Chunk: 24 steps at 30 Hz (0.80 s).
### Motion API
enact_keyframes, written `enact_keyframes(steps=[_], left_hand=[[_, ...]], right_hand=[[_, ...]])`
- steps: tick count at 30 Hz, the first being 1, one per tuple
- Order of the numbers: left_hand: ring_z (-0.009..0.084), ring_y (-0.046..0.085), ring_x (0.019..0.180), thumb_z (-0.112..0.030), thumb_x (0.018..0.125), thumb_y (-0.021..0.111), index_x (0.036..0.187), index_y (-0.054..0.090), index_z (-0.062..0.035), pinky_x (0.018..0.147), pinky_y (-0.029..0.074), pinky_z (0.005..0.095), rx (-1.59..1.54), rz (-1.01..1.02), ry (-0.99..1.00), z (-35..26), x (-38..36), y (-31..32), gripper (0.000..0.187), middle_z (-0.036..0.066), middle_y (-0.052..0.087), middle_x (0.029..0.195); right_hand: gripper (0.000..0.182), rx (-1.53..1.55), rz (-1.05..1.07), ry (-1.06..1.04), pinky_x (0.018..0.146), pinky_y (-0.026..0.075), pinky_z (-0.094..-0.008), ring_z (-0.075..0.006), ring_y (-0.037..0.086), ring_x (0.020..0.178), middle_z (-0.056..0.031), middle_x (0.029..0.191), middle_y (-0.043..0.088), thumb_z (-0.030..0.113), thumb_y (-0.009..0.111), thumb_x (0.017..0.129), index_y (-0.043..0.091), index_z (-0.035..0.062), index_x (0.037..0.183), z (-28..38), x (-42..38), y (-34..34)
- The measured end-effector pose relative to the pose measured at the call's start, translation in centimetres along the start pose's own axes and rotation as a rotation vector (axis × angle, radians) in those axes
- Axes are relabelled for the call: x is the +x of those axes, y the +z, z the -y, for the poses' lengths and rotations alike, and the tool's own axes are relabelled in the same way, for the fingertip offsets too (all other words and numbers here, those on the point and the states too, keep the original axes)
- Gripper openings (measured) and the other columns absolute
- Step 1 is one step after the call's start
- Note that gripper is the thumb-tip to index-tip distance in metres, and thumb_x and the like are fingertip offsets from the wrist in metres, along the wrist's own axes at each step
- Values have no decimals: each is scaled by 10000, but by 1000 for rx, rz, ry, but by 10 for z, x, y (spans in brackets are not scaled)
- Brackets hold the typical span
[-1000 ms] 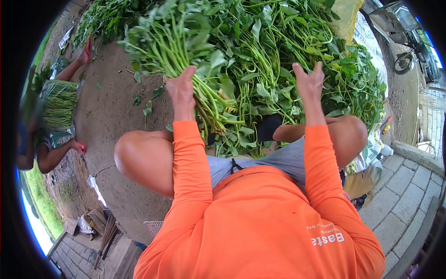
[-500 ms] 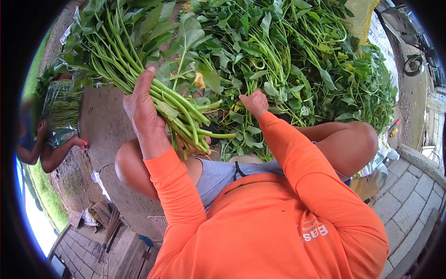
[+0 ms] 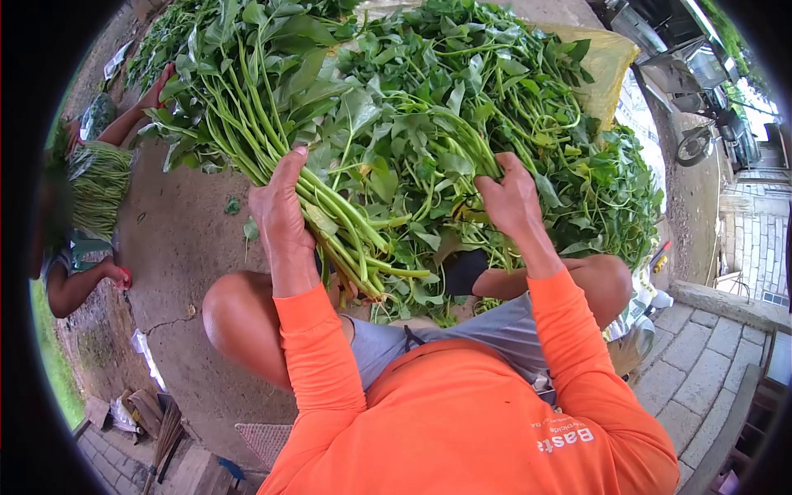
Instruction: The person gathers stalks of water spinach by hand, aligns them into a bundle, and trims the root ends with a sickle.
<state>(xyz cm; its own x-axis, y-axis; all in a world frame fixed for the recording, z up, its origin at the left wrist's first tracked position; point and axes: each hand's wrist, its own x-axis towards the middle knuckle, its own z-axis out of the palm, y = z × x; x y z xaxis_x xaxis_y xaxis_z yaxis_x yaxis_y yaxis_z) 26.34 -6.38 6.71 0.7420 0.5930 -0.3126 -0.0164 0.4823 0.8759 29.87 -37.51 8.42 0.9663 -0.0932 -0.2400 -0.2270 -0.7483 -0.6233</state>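
Note:
My left hand is wrapped round a thick bunch of long-stemmed leafy greens. Its cut stem ends point toward my lap, and its leaves spread up and to the left. On the right, my right hand is closed on a smaller clump of leafy stems at the near side of a big heap of the same greens. Leaves partly hide the fingertips of that hand. Loose stems and leaves lie between my feet.
A yellow mesh sack lies at the heap's far right. To the left, another person's arm reaches toward greens, beside a bundle of stems. A stick broom is at lower left, and a motorcycle stands at far right.
My right hand has shifted right and up from the heap's edge, drawing a clump of stems with it. The left hand keeps its bunch. The camera view has tilted slightly.

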Motion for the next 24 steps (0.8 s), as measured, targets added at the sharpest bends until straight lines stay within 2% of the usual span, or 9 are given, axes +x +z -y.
enact_keyframes(steps=[1, 3, 6, 8, 11, 14, 17, 22, 24], left_hand=[[153, 683, 872, -52, 858, 831, 1182, 710, 30, 793, 566, 309, -15, 11, -8, 2, 0, 0, 355, 68, 723, 1044], [147, 668, 885, -55, 861, 830, 1238, 677, 15, 806, 554, 299, -49, 50, 1, 4, -1, 3, 413, 59, 705, 1062], [150, 665, 895, -53, 861, 828, 1270, 657, 2, 833, 556, 306, -61, 95, 16, -1, -11, 7, 447, 56, 696, 1085], [151, 664, 899, -54, 861, 829, 1269, 658, 0, 840, 557, 306, -73, 127, -15, 1, -7, 7, 446, 55, 695, 1085], [148, 670, 925, -62, 853, 838, 1270, 658, 1, 839, 553, 301, -20, 114, -81, 8, -7, -1, 458, 51, 697, 1080], [146, 679, 891, -78, 844, 851, 1234, 682, 7, 801, 551, 298, 24, 110, -112, 15, -7, -4, 434, 49, 709, 1048], [145, 669, 714, -161, 853, 871, 1060, 762, 17, 640, 548, 298, 19, 93, -92, 19, -13, 0, 294, 49, 710, 891], [145, 669, 692, -167, 854, 864, 1012, 769, 10, 628, 548, 299, 40, 120, -170, 28, -13, 2, 256, 45, 704, 852], [143, 662, 669, -169, 851, 865, 993, 768, 1, 613, 546, 300, 55, 134, -204, 31, -9, 2, 242, 41, 697, 827]], right_hand=[[563, 30, -22, -29, 897, 549, -448, -382, 740, 981, -280, 1045, 746, 238, 673, 902, 579, -59, 1371, 12, -6, -25], [574, 19, -129, -72, 842, 541, -384, -286, 720, 893, -231, 973, 743, 237, 687, 894, 586, -100, 1348, 19, -11, -59], [543, 189, -203, -213, 802, 521, -363, -196, 660, 843, -155, 930, 732, 264, 706, 935, 604, -92, 1332, 14, -6, -78], [511, 369, -129, -195, 782, 509, -351, -153, 617, 813, -103, 924, 722, 282, 711, 964, 625, -67, 1327, 20, -6, -81], [430, 259, -28, 49, 741, 477, -313, -126, 549, 783, -41, 969, 703, 305, 710, 1002, 673, -18, 1283, -1, 27, -63], [325, 183, -42, 27, 718, 482, -290, -122, 592, 785, -25, 1024, 703, 296, 700, 1020, 718, 46, 1226, -53, 67, -27], [254, 515, 28, 203, 692, 505, -287, -129, 652, 798, -32, 1042, 709, 279, 677, 1043, 724, 80, 1195, -62, 67, -17], [339, 675, 111, 334, 635, 541, -318, -147, 660, 747, -62, 986, 687, 285, 599, 1085, 600, 120, 1382, -87, 83, -13], [364, 678, 117, 447, 631, 561, -310, -148, 656, 727, -66, 973, 690, 314, 620, 1085, 585, 104, 1380, -86, 78, -18]])
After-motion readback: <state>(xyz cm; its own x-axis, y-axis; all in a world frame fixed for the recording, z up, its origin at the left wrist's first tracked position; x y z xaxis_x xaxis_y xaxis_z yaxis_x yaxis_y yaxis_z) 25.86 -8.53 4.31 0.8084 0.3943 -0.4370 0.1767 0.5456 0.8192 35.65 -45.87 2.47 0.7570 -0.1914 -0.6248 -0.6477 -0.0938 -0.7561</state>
